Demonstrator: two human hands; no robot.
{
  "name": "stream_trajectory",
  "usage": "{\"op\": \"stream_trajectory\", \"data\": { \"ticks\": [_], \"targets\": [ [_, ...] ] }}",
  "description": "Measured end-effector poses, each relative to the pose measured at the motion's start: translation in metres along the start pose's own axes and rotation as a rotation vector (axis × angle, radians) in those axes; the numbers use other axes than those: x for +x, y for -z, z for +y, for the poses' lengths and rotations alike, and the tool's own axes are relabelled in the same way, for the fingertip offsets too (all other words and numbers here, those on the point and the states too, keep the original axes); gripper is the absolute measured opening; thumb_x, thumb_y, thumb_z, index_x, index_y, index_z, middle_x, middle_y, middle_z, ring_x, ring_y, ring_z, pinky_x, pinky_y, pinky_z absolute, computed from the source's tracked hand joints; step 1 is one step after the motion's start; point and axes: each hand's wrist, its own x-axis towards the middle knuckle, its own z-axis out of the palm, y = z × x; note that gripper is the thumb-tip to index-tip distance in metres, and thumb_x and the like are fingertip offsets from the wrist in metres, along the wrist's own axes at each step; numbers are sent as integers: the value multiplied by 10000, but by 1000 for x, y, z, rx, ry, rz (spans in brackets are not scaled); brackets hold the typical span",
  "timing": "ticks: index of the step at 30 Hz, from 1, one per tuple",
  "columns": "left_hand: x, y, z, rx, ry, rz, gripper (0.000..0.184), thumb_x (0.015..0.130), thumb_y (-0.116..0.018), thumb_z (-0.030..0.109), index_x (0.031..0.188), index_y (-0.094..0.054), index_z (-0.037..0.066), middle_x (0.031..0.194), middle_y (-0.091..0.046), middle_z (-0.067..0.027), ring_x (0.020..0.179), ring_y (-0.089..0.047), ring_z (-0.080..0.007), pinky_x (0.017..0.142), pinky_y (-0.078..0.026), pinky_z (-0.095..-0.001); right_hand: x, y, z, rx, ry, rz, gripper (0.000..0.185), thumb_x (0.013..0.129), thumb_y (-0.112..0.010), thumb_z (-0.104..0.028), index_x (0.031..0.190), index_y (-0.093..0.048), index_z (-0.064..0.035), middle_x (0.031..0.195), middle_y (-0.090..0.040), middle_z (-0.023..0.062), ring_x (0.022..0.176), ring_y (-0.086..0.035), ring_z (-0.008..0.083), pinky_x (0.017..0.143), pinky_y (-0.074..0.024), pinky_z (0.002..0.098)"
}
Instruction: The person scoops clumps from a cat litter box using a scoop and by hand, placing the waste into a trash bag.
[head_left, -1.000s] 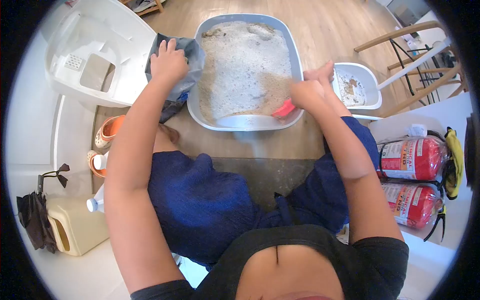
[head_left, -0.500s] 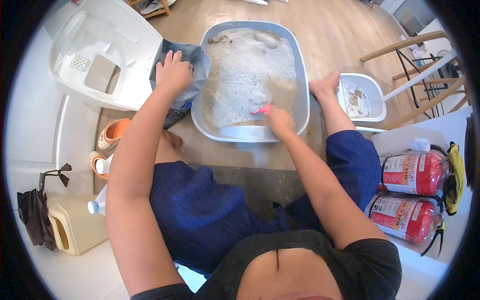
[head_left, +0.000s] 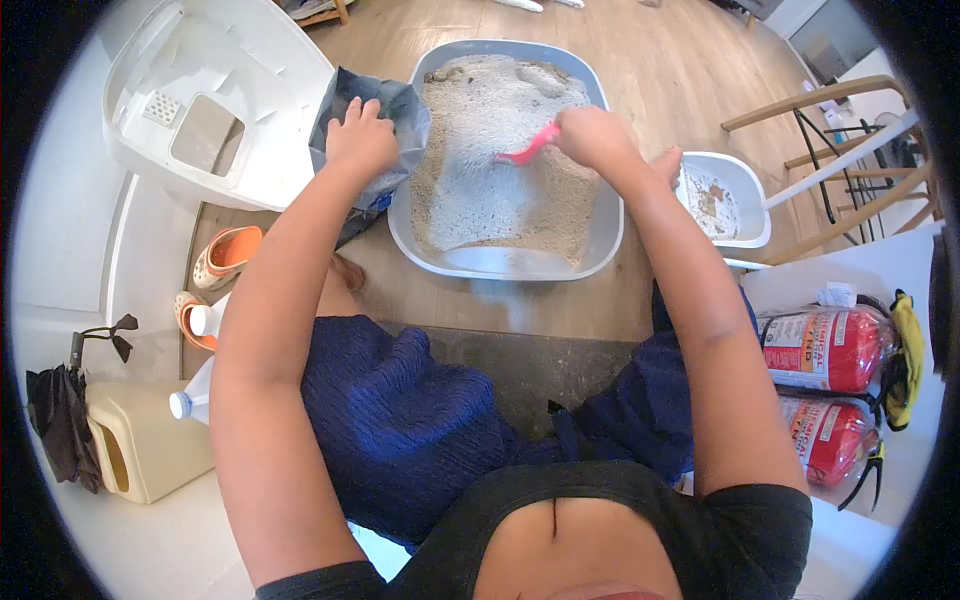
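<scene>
A large grey litter box (head_left: pixel 404 225) full of pale litter (head_left: pixel 475 185) sits on the floor ahead of me. My right hand (head_left: pixel 595 138) is closed around the handle of a pink litter scoop (head_left: pixel 532 148) above the box's right half. The scoop's head reaches the litter near the middle and looks blurred. Against the box's left side a dark grey plastic bag (head_left: pixel 408 115) stands with its mouth open. My left hand (head_left: pixel 362 145) holds it at the near rim, fingers spread over the opening; the thumb is hard to see.
A white litter box cover (head_left: pixel 270 110) lies at the left, with orange-lined clogs (head_left: pixel 228 258) below it. A white dustpan (head_left: pixel 745 225) with crumbs is at right, beside my foot and a wooden chair (head_left: pixel 810 97). Red fire extinguishers (head_left: pixel 850 350) lie near my right.
My right hand has moved up and right with the scoop, farther over the litter. The left hand and bag have shifted only slightly in view.
</scene>
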Motion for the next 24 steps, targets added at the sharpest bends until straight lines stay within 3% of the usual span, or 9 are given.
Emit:
{"op": "stream_trajectory", "data": {
  "ticks": [2,5,12,15,17,24],
  "targets": [
    [-2,0,2,-12,-7,25,331,859,-421,183,1106,-623,97,1364,-392,-72,1343,-273,-259,991,-324,-490,-1,14,-12,-173,31,-2,221,769,-559,-158,921,-700,-81,942,-671,140,891,-654,296,737,-515,390],
    [0,-1,1,7,-24,-29,333,845,-466,201,1145,-610,174,1429,-327,-79,1363,-233,-273,1040,-292,-508,-2,3,-9,-333,93,-27,217,771,-546,-134,912,-705,-89,943,-674,134,876,-661,284,715,-525,375],
    [-5,6,3,-1,-5,-39,328,848,-467,190,1143,-609,177,1420,-340,-76,1357,-250,-267,1037,-299,-497,-24,23,18,-405,17,-91,215,785,-537,-128,909,-702,-65,939,-675,145,871,-666,272,695,-533,386],
    [-3,5,4,-7,-9,-22,322,852,-464,186,1138,-611,176,1419,-345,-76,1353,-261,-263,1033,-305,-487,-16,18,36,-385,-47,22,216,788,-531,-120,908,-702,-65,939,-676,144,873,-666,274,695,-534,392],
    [-2,3,5,-1,-44,2,320,867,-418,175,1104,-619,94,1357,-394,-76,1345,-270,-254,998,-323,-485,-9,12,43,-319,-118,54,215,793,-526,-126,903,-701,-64,942,-677,141,867,-666,278,692,-534,395],
    [3,-4,7,-10,-51,6,319,869,-416,166,1107,-617,96,1367,-385,-80,1346,-268,-256,993,-331,-482,37,-80,74,-97,-155,109,219,820,-523,-181,912,-687,-68,937,-671,152,854,-659,309,684,-528,408]
  ]
}}
